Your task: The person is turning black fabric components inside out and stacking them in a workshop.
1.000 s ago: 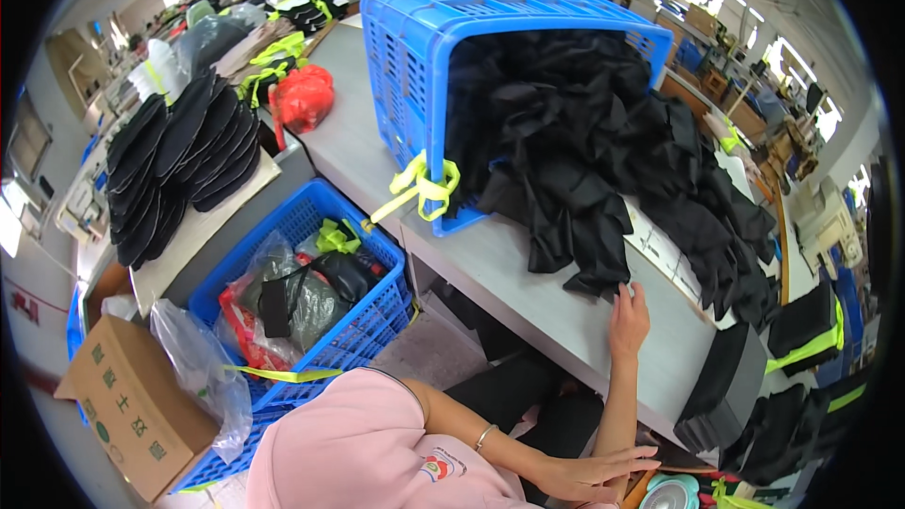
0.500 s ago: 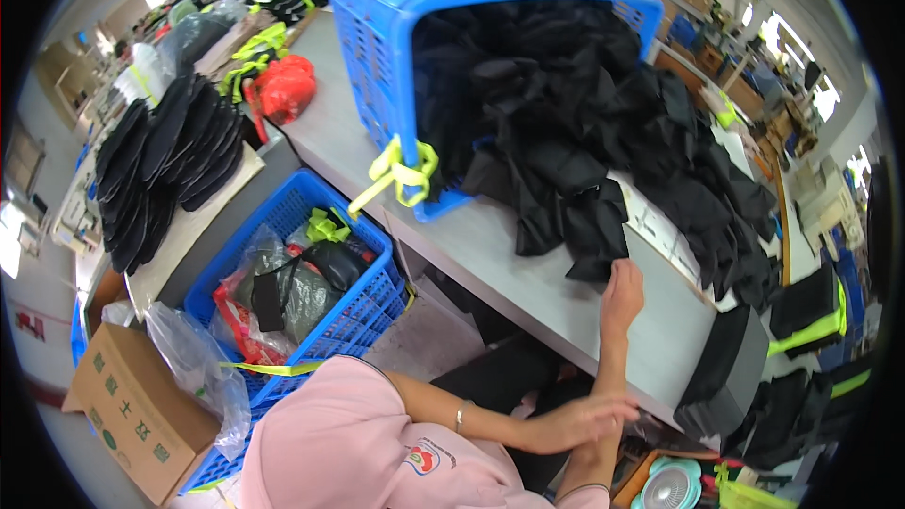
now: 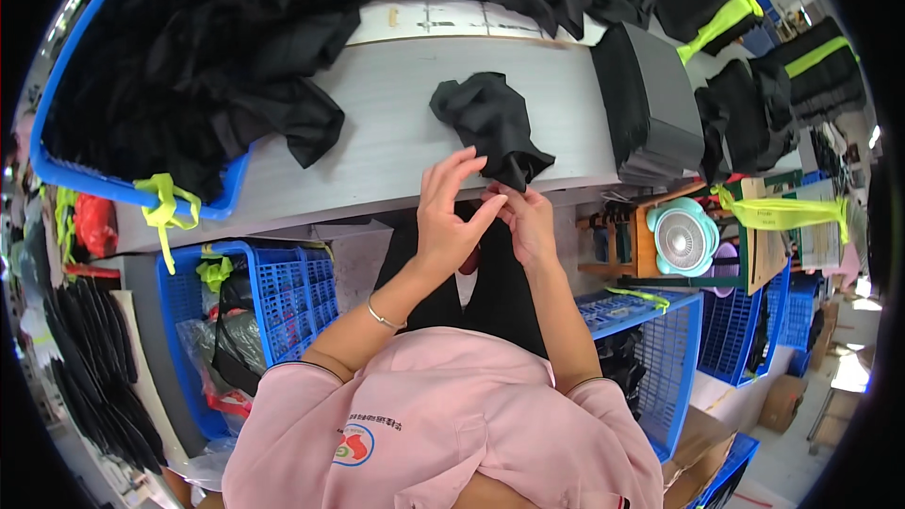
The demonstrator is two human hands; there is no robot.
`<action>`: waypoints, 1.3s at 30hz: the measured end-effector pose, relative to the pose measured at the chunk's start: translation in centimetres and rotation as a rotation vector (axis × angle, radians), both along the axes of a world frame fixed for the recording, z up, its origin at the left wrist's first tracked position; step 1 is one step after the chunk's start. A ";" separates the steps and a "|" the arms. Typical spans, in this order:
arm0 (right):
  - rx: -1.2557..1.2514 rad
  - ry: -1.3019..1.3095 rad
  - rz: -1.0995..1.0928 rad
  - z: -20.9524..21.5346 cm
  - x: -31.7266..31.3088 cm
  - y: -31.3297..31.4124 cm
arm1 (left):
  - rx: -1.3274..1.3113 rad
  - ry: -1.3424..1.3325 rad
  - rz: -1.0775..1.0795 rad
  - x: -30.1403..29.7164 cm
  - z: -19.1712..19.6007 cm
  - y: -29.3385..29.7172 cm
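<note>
A crumpled black fabric piece (image 3: 490, 123) lies at the near edge of the grey table, apart from the main pile. My right hand (image 3: 531, 226) pinches its near corner between bent fingers. Just to the left, my left hand (image 3: 449, 221) is raised with thumb and fingers apart, its fingertips close to the cloth and holding nothing. A large heap of black fabric pieces (image 3: 292, 28) spills out of a tipped blue basket (image 3: 45, 146) onto the table at the far left.
A neat stack of dark cut panels (image 3: 650, 99) stands on the table at the right. Below it are a small turquoise fan (image 3: 682, 237) and a blue crate (image 3: 674, 368). To my left sits a blue basket (image 3: 297, 297) with bags inside.
The view has swung right and down toward my lap. My right hand has drawn one black fabric piece from the heap to the table edge, and my left hand has come up beside it.
</note>
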State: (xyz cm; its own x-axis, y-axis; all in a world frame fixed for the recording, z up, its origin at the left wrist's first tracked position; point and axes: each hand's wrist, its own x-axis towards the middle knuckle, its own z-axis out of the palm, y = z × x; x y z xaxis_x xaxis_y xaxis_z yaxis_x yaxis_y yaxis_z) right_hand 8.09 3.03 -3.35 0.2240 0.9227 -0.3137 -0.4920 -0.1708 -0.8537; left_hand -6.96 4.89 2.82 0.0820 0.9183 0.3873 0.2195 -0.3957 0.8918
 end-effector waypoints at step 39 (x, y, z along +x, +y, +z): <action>0.326 -0.271 0.142 5.0 3.9 -4.4 | 0.200 0.265 -0.547 7.1 -0.5 -10.7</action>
State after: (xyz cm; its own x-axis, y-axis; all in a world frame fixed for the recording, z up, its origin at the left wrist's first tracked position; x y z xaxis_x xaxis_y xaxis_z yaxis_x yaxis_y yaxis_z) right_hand 11.99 -1.34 1.61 0.1222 0.9912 0.0510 -0.2346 0.0788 -0.9689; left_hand 0.12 -5.77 2.32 0.6350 0.6288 0.4488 0.1416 -0.6658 0.7325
